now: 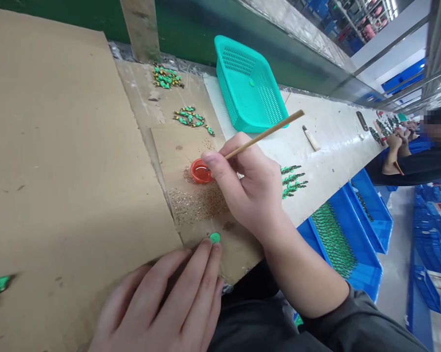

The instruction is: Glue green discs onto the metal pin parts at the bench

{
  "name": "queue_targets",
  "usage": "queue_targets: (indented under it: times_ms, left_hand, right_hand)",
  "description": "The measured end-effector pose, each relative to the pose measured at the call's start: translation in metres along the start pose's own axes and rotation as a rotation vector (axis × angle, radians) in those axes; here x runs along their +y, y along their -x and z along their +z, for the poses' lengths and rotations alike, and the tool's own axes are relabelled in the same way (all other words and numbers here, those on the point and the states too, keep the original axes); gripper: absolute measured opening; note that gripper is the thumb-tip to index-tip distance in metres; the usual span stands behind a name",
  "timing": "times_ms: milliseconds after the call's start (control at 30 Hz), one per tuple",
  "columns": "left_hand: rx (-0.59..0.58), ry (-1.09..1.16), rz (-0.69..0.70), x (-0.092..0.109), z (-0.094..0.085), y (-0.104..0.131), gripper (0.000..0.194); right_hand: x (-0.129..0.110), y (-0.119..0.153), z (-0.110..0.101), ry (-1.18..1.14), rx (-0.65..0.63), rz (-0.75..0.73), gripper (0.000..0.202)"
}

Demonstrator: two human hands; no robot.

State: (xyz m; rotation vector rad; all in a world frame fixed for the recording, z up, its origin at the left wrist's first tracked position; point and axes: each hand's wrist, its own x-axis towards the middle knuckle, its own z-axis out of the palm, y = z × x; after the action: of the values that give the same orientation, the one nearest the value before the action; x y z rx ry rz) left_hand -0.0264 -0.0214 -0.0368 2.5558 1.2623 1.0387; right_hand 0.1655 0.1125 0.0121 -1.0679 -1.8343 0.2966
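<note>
My right hand (252,183) pinches a thin wooden stick (268,131) between thumb and fingers. The stick's lower end is at a small red round dish (201,171), partly behind my thumb, so its tip is hard to make out. Palm down on the cardboard, my left hand (169,298) has its fingers stretched out. Two of its fingertips touch the edge of a small green disc (215,237). Between the dish and the disc, many tiny brown specks (196,203) are scattered over the board.
Small green, yellow and black pieces lie in piles (167,77) near a teal basket (235,110). More green pieces (293,181) stand in rows right of my hand. Blue bins (367,264) sit below the table edge. A co-worker's arm (407,164) is farther along the bench.
</note>
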Motion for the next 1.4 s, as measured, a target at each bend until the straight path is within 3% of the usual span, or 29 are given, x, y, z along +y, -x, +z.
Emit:
queue_targets:
  times_ms: [267, 433, 533, 633, 800, 1033, 1233, 1400]
  left_hand:
    - [-0.022, 0.004, -0.009, 0.000, -0.003, -0.001, 0.050]
    - [-0.028, -0.011, 0.007, 0.001, -0.008, -0.003, 0.049]
    - [-0.069, -0.015, 0.004, 0.002, -0.010, -0.001, 0.053]
    - [-0.099, -0.008, -0.011, 0.001, -0.010, 0.004, 0.053]
    - [-0.160, 0.040, -0.044, 0.001, -0.010, 0.011, 0.054]
    - [-0.170, 0.034, -0.024, 0.001, -0.013, 0.012, 0.054]
    - [-0.197, 0.039, -0.029, 0.001, -0.014, 0.014, 0.055]
    - [-0.185, 0.052, -0.018, 0.000, -0.013, 0.015, 0.055]
  right_hand:
    - [0.002, 0.000, 0.003, 0.051, -0.017, 0.056, 0.031]
    - [-0.010, 0.001, -0.004, -0.043, 0.095, 0.020, 0.028]
    - [-0.023, 0.023, -0.014, -0.101, 0.163, 0.047, 0.022]
    - [-0.033, 0.059, -0.021, -0.086, 0.140, 0.072, 0.010]
    - [-0.035, 0.091, -0.018, -0.084, 0.175, -0.073, 0.010]
    - [-0.037, 0.090, -0.020, -0.080, 0.043, 0.039, 0.019]
    - [-0.034, 0.090, -0.018, -0.125, 0.073, -0.046, 0.020]
    - [-0.034, 0.089, -0.017, -0.097, 0.053, 0.007, 0.017]
